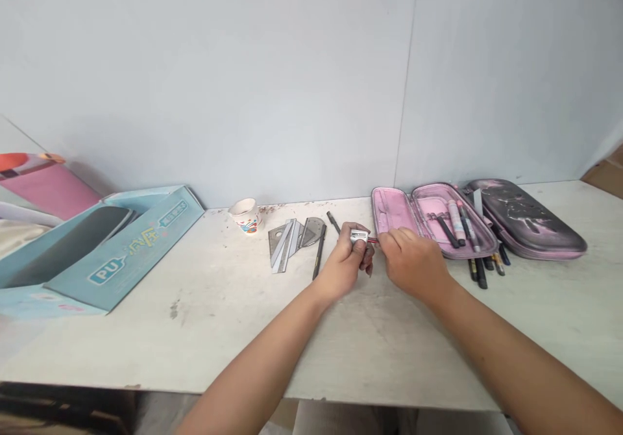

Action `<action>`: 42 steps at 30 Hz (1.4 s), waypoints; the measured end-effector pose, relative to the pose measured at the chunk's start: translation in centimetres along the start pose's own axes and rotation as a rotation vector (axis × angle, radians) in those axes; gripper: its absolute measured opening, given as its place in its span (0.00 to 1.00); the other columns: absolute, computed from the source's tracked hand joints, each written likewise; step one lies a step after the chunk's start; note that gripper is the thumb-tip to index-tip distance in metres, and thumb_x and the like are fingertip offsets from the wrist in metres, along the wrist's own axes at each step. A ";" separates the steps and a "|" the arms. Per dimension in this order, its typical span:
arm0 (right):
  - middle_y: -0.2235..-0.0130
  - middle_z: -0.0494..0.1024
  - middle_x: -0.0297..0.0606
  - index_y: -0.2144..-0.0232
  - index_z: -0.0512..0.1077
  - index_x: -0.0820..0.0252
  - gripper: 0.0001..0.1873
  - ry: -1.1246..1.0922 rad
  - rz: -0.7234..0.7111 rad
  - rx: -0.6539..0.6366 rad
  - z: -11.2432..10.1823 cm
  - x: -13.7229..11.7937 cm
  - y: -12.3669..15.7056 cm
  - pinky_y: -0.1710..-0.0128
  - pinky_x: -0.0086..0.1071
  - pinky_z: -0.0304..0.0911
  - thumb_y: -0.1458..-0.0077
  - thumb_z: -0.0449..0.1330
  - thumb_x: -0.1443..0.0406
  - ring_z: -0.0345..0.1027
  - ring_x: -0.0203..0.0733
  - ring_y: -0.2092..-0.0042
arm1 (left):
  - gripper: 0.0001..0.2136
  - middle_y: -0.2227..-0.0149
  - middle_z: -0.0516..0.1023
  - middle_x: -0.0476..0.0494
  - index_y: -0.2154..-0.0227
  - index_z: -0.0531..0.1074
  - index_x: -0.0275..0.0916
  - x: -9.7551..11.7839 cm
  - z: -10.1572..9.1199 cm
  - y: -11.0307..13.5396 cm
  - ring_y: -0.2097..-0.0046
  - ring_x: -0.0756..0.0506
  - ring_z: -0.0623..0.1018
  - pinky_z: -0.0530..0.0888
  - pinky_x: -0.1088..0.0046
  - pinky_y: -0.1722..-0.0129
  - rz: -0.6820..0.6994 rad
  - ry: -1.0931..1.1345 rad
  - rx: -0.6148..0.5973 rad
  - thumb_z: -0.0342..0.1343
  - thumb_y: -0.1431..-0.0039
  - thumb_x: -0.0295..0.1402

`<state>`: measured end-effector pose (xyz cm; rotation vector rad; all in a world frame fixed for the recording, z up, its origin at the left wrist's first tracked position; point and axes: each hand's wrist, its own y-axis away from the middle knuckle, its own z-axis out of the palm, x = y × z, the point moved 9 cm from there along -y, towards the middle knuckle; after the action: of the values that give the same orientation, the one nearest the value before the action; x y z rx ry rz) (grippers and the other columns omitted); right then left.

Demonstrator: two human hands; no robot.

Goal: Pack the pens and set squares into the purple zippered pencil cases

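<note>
My left hand point(346, 260) is closed around a small silver pencil sharpener point(359, 236), held above the table. From the right, my right hand point(413, 256) pinches a thin red pencil point(373, 240) whose end meets the sharpener. Most of the pencil is hidden by my fingers. Left of my hands lie a dark pencil point(320, 251), another black pen or pencil point(333, 221) and some flat rulers point(287, 245). Behind my right hand an open pink pencil case point(390, 208) holds several pens and markers.
A paper cup point(246, 216) stands near the wall. At the left is a light-blue box point(146, 247) with a dark object point(73, 247) inside. A closed black and pink case point(530, 217) lies at the right, with several pens point(481, 273) beside it. The table's front edge runs below my forearms.
</note>
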<state>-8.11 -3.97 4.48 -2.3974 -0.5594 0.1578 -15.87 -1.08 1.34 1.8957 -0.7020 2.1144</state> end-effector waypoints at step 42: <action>0.70 0.69 0.42 0.68 0.66 0.63 0.11 0.019 -0.094 -0.245 -3.2 -0.5 0.4 0.75 0.31 0.41 0.45 0.44 0.69 0.59 0.39 0.69 | 0.08 0.78 0.56 0.57 0.66 0.54 0.41 -0.2 3.0 1.0 0.79 0.56 0.58 0.63 0.77 0.75 -0.105 0.395 -0.071 0.47 0.41 0.38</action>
<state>-7.60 -6.38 6.68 -2.5990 -0.7173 0.0266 -13.66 -3.35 1.09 1.3832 -0.5670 2.2638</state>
